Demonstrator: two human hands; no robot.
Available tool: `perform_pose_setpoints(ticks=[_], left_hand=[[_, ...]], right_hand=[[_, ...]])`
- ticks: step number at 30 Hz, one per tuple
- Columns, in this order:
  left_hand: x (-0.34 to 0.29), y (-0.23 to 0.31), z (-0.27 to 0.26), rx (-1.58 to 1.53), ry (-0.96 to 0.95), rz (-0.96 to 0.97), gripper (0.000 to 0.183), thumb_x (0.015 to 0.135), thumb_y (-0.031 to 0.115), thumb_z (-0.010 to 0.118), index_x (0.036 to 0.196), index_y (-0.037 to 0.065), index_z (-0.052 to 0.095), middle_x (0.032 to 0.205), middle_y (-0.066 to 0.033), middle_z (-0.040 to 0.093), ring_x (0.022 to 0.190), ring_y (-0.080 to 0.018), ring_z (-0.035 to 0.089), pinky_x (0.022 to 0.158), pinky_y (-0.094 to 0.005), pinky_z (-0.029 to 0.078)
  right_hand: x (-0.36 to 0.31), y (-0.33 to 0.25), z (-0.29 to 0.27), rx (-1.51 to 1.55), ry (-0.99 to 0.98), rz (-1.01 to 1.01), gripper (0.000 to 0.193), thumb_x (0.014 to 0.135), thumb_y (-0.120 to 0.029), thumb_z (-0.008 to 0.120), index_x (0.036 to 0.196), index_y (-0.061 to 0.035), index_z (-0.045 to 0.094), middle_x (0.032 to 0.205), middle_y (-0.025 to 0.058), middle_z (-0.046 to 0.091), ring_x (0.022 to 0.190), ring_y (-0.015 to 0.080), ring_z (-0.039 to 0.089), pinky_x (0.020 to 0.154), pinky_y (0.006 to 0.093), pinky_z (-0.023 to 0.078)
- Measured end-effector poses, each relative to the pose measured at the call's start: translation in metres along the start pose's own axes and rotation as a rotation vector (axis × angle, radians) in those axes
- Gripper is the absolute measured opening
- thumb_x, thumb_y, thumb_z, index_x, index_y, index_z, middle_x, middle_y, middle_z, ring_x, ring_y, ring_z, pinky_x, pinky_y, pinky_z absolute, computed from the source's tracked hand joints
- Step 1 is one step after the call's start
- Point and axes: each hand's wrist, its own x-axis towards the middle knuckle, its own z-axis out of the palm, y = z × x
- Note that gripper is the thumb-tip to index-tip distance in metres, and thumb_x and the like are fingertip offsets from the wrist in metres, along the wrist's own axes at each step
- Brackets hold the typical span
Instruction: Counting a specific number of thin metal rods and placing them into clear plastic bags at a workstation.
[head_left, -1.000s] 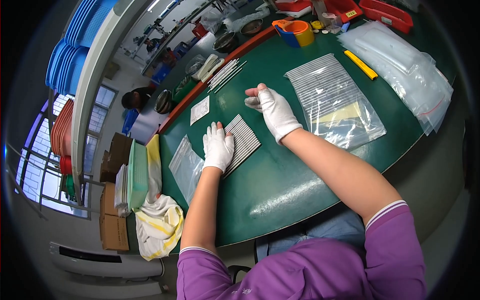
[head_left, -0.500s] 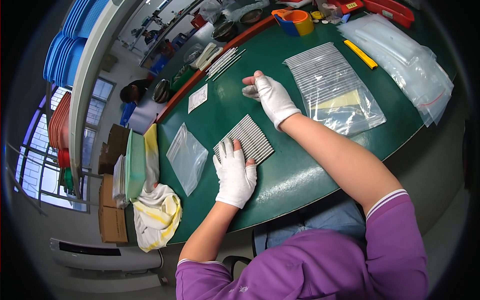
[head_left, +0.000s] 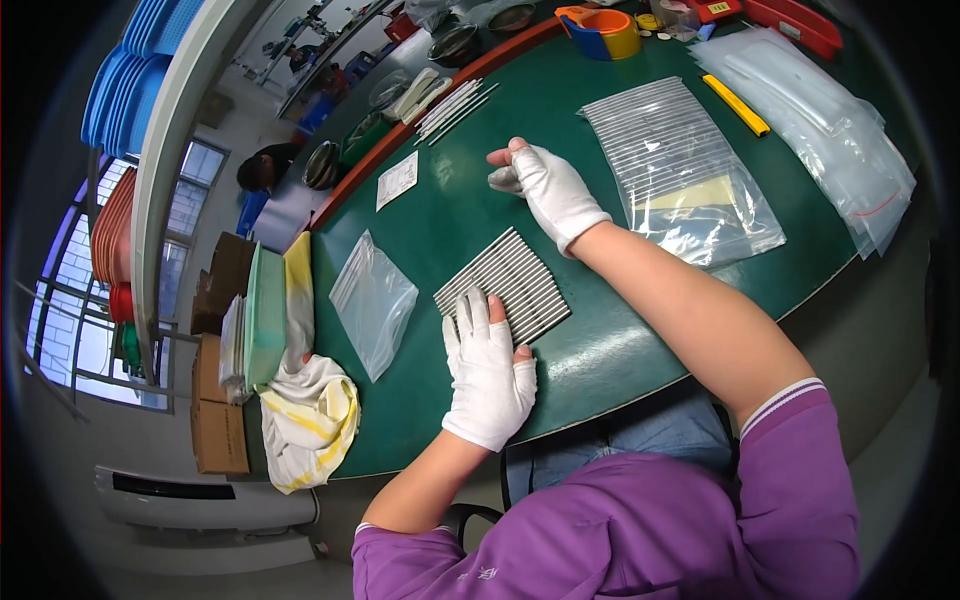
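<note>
My left hand [head_left: 487, 385], in a white glove with bare thumb and index tips, lies with fingers stretched over the near left part of a flat bundle of thin grey metal rods [head_left: 525, 285]. The rods lie side by side on the green table. My right hand [head_left: 550, 193], gloved the same way, hovers beyond the bundle. Its fingers are loosely bent and apart from the thumb, and nothing shows in them. To its right lies a clear plastic bag [head_left: 690, 170] filled with rods and a yellowish slip. An unfilled clear bag [head_left: 374, 305] lies left of the bundle.
Several loose pale rods [head_left: 455, 110] and a white paper slip [head_left: 397, 181] lie at the far left. A yellow cutter [head_left: 735, 106] and stacked plastic bags [head_left: 810, 120] lie at right. An orange-and-blue tape dispenser [head_left: 600, 33] stands behind. A cloth [head_left: 310, 425] hangs over the left edge.
My left hand and the rod bundle appear slightly lower and farther right, while the whole view has shifted a little. My right hand keeps almost the same pose.
</note>
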Motion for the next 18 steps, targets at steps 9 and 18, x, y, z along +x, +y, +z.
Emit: perform_pose_setpoints(ticks=[9,18], left_hand=[[0.046,-0.046,0.022,0.099,0.031,-0.098,0.059,0.084,0.023,0.046,0.132,-0.008,0.032,0.138,-0.0276,0.029,0.128,-0.0439,0.027,0.104,-0.0571,0.021],[0.086,-0.096,0.039,0.023,0.074,-0.195,0.053,0.089,0.024,0.041,0.133,-0.004,0.034,0.139,-0.0235,0.034,0.131,-0.0374,0.029,0.106,-0.0536,0.019]], right_hand=[[0.001,0.004,-0.003,-0.062,-0.084,0.024,0.054,0.095,-0.047,0.037,0.108,0.0022,0.055,0.093,0.0107,0.061,0.091,0.0176,0.059,0.09,0.0289,0.044],[-0.001,0.001,-0.003,-0.107,-0.11,0.005,0.054,0.095,-0.047,0.038,0.107,0.0026,0.056,0.091,0.0113,0.061,0.091,0.0179,0.06,0.089,0.0286,0.045]])
